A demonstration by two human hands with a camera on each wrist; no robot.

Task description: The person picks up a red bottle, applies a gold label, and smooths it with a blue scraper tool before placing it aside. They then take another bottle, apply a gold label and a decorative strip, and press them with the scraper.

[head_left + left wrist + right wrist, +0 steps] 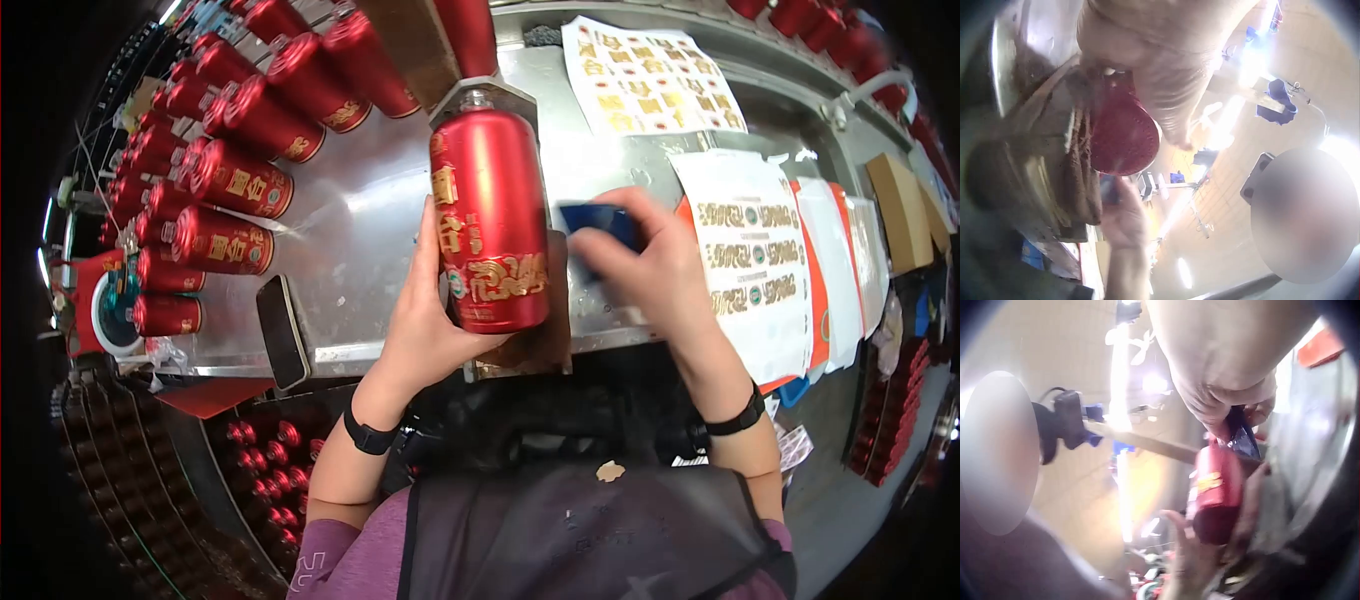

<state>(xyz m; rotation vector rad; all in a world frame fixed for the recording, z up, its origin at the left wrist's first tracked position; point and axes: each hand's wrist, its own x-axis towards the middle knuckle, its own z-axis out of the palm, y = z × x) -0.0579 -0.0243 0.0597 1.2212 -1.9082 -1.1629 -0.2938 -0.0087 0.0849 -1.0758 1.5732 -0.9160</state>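
Note:
A shiny red bottle (505,200) with gold lettering and a clear neck lies over a brown cradle (555,330) at the front of the metal table. My left hand (425,325) grips the bottle's lower left side, with the thumb round its base end. Close to the bottle's right side, my right hand (645,265) pinches a flat dark blue scraper (605,222) between thumb and fingers. In the right wrist view, the scraper (1243,434) stands right at the side of the bottle (1216,481). The left wrist view shows the bottle's round red base (1124,140).
Many red bottles (240,180) stand on the left of the metal table (350,200). A phone (283,330) lies near the front edge. Gold sticker sheets (752,240) lie at right, another sheet (650,78) behind. A faucet (840,108) and cardboard box (897,212) are at far right.

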